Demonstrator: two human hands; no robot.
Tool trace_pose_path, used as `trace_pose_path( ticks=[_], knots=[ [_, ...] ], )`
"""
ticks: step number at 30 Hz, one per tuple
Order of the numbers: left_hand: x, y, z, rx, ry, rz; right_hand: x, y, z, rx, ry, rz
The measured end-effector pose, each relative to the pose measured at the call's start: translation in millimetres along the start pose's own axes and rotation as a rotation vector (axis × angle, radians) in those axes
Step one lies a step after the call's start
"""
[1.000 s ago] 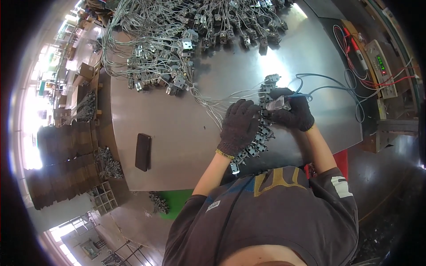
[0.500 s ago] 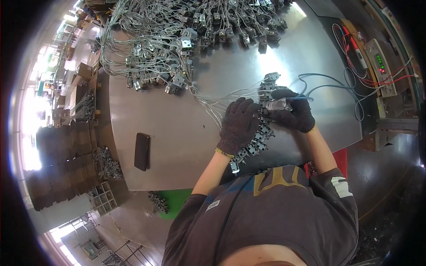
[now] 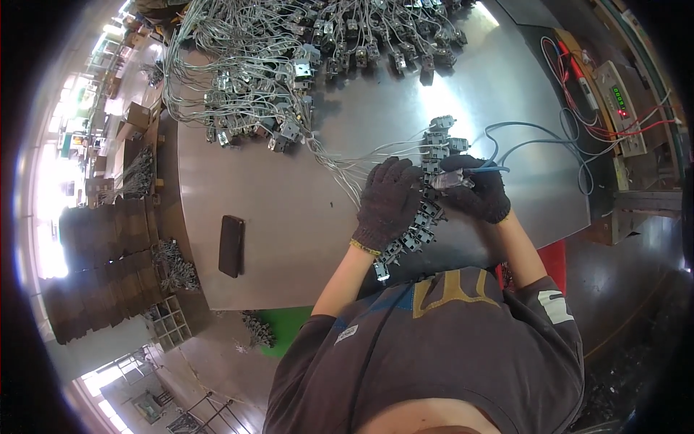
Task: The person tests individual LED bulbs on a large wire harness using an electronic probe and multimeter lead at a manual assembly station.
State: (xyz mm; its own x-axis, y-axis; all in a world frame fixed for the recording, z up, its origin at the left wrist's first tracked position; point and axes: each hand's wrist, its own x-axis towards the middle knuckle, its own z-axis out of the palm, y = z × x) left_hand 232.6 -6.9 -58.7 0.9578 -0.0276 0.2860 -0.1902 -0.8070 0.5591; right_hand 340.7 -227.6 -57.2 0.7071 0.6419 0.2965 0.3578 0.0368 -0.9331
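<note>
A curved row of small grey metal components (image 3: 426, 215) with pale cables lies on the metal table in front of me. My left hand (image 3: 390, 199), in a dark knit glove, rests against the row's left side over the cables. Its fingers are bent and close together; their tips and whatever they grip are hidden. My right hand (image 3: 481, 195), gloved alike, is closed around a clear, tape-wrapped plug (image 3: 452, 179) with blue wires (image 3: 538, 129). The plug's left end meets the row beside my left thumb; whether it is pushed into a component I cannot tell.
A large heap of cabled metal components (image 3: 267, 79) covers the table's far left and back. A dark flat case (image 3: 231, 246) lies at the left. On the right stand a meter with a green display (image 3: 620, 108) and red probes (image 3: 575, 69). Cardboard (image 3: 101, 267) is stacked beyond the left edge.
My right hand has moved a little toward me along the row with the plug. A component at the row's right side, covered before, now shows above that hand. My left hand has barely moved.
</note>
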Motion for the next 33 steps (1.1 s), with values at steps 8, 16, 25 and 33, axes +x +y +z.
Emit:
trace_pose_path(
  ticks=[8,16,25,33],
  knots=[
    [-1.7,-2.6,1.3,0.059,0.004,0.026,-1.8,-4.9,-5.0,0.042,-0.014,0.023],
    [-1.3,-0.6,0.5,0.050,-0.040,0.006,1.3,-1.2,-4.1,-0.058,-0.049,0.012],
    [-2.2,-0.1,-0.5,0.023,-0.012,0.018,8.8,-5.0,-7.5,-0.191,-0.015,-0.035],
    [0.7,10.5,10.7,0.098,0.025,-0.066,3.6,-3.2,-11.1,-0.188,-0.031,-0.032]
  ],
)
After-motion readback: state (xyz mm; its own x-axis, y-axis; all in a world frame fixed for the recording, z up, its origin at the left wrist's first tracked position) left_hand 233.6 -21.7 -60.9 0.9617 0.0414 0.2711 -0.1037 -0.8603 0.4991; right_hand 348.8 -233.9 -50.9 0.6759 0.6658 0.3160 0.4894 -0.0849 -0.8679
